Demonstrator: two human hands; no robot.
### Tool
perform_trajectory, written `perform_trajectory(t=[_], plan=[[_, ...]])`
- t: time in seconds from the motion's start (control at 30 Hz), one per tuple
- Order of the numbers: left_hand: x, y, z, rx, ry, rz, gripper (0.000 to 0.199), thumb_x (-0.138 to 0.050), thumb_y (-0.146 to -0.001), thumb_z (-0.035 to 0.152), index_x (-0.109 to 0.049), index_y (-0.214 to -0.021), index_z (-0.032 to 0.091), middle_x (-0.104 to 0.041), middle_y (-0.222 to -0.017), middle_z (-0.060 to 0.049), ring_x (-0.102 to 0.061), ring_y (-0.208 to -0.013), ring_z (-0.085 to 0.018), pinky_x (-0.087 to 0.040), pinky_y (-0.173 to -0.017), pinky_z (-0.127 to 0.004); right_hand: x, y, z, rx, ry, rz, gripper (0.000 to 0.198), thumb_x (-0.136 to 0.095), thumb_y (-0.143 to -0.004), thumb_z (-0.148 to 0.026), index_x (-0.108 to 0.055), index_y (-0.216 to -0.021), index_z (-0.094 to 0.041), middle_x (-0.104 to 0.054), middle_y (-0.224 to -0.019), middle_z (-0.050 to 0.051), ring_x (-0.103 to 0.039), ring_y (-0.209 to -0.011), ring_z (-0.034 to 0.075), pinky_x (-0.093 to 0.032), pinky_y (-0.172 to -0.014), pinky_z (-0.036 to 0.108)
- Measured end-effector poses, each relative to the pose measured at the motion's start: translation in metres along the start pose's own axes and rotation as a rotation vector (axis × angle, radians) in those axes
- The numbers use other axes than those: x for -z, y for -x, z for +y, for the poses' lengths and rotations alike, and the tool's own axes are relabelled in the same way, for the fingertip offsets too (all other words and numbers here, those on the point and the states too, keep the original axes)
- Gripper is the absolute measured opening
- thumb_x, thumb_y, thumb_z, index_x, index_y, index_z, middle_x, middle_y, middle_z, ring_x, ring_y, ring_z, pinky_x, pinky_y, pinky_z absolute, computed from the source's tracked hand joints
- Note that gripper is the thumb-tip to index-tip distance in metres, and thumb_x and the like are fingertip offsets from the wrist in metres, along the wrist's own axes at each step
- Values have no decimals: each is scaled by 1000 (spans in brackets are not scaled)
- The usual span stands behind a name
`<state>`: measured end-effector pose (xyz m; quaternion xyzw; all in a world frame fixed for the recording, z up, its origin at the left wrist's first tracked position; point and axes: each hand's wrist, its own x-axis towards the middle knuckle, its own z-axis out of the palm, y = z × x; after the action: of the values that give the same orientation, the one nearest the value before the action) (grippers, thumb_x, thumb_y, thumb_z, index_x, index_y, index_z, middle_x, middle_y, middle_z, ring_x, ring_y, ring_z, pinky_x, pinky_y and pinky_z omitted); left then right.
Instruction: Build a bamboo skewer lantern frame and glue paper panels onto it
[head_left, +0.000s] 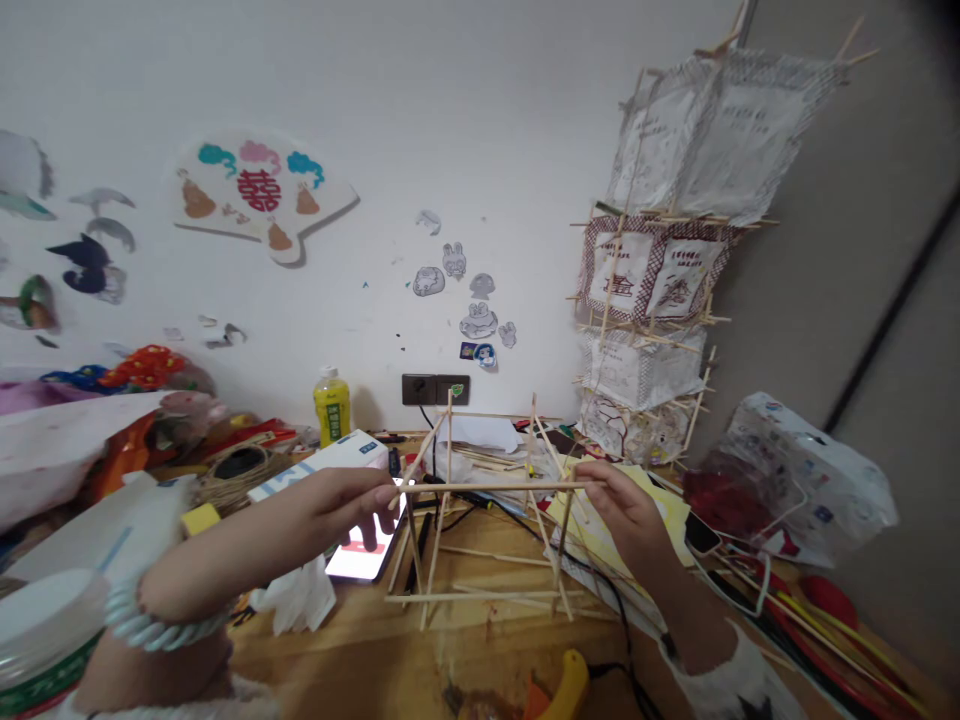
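Observation:
A box-shaped frame of thin wooden sticks stands on the wooden table in front of me. A horizontal wooden stick [487,487] lies across its near top side. My left hand [364,502] pinches the left end of this stick, fingers bent downward. At the right end, my right hand [619,500] grips it between thumb and fingers, beside the corner post [562,550]. A lower crossbar [480,597] runs along the near bottom side. Below my left hand lies a phone [367,555] with a lit screen.
A yellow tool [568,685], perhaps a glue gun, lies at the near edge beside a black cord [626,640]. Tall stick-and-paper lantern tiers [652,270] stand back right. A yellow-green bottle [332,408], twine roll [244,470] and white box [330,465] are left.

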<state>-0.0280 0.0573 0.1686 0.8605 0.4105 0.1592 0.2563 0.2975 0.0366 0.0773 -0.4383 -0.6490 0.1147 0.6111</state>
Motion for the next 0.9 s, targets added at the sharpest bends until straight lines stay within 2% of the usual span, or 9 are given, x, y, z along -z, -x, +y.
perform_trajectory(t=[0.23,0.43,0.63,0.8,0.9], plan=[[-1,-1,1,19,41,16,41,-39,-85,53,-61,-77,19,-64,-73,-3,-58,-64,-14,-47,-61,-26,-3,-1,2,4,-8,5,26,-53,-85,-43,-68,-90,-22,-69,-93,6,-63,-91,21,-50,-84,34],[1,-2,2,-16,-63,30,41,-37,-87,51,-59,-73,19,-60,-70,-1,-54,-65,-14,-43,-62,-25,-1,1,5,-7,12,15,24,-54,-85,-41,-68,-91,-23,-69,-95,5,-63,-92,21,-49,-85,34],[0,-6,-1,-47,-43,74,37,-37,-88,50,-58,-82,19,-57,-74,-1,-52,-69,-14,-41,-64,-25,3,5,3,57,60,0,23,-52,-87,-38,-67,-94,-23,-70,-94,6,-63,-92,21,-49,-85,35],[-1,-10,-5,-47,14,146,37,-35,-89,51,-54,-86,19,-54,-78,-1,-50,-70,-14,-43,-62,-25,8,12,1,105,84,82,21,-52,-87,-36,-69,-90,-24,-70,-95,6,-62,-94,22,-49,-83,36],[-1,-13,-8,-72,13,183,34,-38,-88,51,-52,-88,20,-54,-81,-1,-49,-71,-14,-44,-65,-27,14,17,6,78,68,145,21,-54,-86,-39,-68,-83,-24,-70,-87,5,-62,-90,22,-48,-83,37]])
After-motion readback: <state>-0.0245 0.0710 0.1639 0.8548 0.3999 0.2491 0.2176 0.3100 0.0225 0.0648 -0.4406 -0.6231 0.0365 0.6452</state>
